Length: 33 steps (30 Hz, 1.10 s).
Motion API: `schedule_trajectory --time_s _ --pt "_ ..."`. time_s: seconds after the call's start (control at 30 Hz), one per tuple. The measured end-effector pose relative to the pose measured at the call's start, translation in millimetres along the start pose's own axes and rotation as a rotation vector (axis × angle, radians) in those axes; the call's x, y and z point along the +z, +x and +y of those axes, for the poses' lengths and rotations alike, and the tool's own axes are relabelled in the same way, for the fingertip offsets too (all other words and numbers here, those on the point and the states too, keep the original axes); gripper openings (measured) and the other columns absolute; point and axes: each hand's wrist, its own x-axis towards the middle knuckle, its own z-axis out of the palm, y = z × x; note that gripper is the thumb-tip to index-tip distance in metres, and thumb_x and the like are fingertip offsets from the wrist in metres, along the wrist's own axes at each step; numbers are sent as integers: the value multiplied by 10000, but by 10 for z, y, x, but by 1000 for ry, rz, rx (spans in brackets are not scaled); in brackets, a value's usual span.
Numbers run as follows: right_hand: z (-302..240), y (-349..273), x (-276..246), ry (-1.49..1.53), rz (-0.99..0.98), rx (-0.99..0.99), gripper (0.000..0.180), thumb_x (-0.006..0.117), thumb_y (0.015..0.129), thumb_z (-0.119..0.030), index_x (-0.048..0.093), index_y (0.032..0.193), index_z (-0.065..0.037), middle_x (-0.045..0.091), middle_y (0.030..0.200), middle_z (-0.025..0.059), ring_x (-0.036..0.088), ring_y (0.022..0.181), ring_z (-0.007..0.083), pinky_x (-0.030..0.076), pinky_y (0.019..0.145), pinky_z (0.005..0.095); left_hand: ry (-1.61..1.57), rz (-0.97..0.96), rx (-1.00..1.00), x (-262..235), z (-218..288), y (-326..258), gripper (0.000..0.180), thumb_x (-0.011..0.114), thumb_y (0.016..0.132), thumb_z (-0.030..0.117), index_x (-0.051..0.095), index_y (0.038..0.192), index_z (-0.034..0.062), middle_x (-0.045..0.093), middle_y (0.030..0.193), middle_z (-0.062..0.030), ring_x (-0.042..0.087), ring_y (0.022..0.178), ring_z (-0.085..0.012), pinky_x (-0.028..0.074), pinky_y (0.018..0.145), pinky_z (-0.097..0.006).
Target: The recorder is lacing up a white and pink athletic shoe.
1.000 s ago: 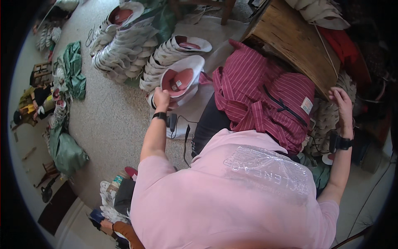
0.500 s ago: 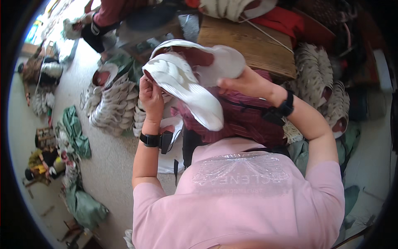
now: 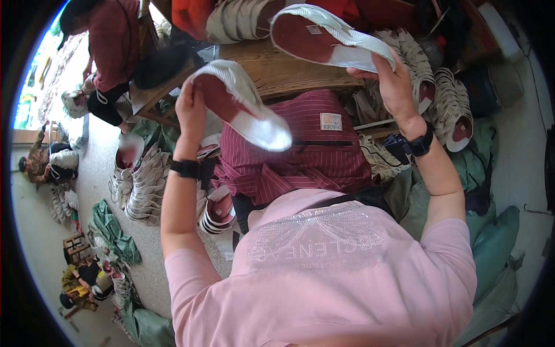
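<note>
My left hand [image 3: 189, 113] is closed on the rim of a white slipper [image 3: 270, 130] with a ribbed upper and a red insole, which tilts down to the right. My right hand [image 3: 396, 87] grips the pale end of a second white slipper [image 3: 347, 49], raised farther away and to the right, its red insole and a small label showing. The two slippers are apart in the air. Below them, a burgundy striped apron [image 3: 295, 173] covers my lap.
A wooden bench [image 3: 254, 63] stands ahead, with stacked pale slippers [image 3: 237, 23] at its far side. More nested stacks [image 3: 147, 191] lie on the floor at left and to the right [image 3: 454, 110]. Green sacks [image 3: 491, 248] lie at right. A co-worker [image 3: 113, 52] sits at far left.
The two slippers, overlapping before, are now spread apart. My right hand has moved up and right with one; my left hand has shifted slightly left with the other.
</note>
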Motion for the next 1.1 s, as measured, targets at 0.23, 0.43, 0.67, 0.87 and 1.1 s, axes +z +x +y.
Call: schedule_trajectory --time_s 0.23,0.43,0.67,0.87,1.1 --pt "72 -265 -341 -219 104 -157 355 436 976 -24 508 1324 -19 637 1137 120 650 963 174 539 854 293 711 -195 232 188 480 770 326 501 914 175 574 1232 169 655 1088 -157 632 986 -357 514 816 -446" --pt "196 -401 -351 -238 141 -79 340 450 984 -34 518 1317 -19 606 1210 117 599 1085 187 523 902 316 674 -87 128 575 575 862 359 535 930 169 547 1288 149 622 1083 -174 611 998 -374 511 812 -437" --pt "196 -860 -67 -925 -167 -314 520 556 793 56 558 1279 -129 540 1273 185 609 1070 371 498 939 389 189 -95 254 1045 784 111 287 624 894 166 625 1166 74 603 1078 -142 568 1031 -313 467 897 -374" --pt "224 -1258 -53 -1097 -509 -306 557 545 725 40 567 1269 -73 549 1286 179 620 1037 332 522 844 391 -137 -501 45 1376 1163 -415 404 640 892 214 585 1235 8 535 1269 -183 561 1123 -292 467 947 -369" --pt "562 -620 -252 -702 -66 -153 207 522 908 -13 630 1085 -2 639 998 106 626 921 182 490 820 281 -188 -504 -51 1528 1146 -544 425 643 883 214 583 1266 39 466 1404 -165 452 1302 -277 369 1057 -354"
